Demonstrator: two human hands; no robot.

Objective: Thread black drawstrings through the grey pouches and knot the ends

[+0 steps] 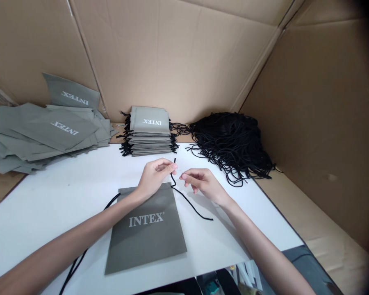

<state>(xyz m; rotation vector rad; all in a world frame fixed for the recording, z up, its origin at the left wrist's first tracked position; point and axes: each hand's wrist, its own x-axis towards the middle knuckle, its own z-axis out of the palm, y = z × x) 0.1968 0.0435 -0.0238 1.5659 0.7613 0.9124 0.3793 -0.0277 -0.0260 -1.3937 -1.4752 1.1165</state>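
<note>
A grey INTEX bag (pixel 147 241) lies flat on the white table, with black cord coming out at both upper corners. Above its top right corner my left hand (pixel 156 174) pinches the black cord (pixel 192 205) near its end. My right hand (pixel 203 182) is just to the right, thumb and forefinger pressed together on a thin, pale tool that reaches toward my left fingertips. The tool's exact shape is too small to make out. One cord end trails right on the table; more cord passes under my left forearm.
Loose grey bags (pixel 39 131) are heaped at the back left. A neat stack of corded bags (pixel 150 123) stands at the back middle, beside a pile of black cords (pixel 230 139). Cardboard walls (pixel 178 53) enclose the white table (pixel 89 172).
</note>
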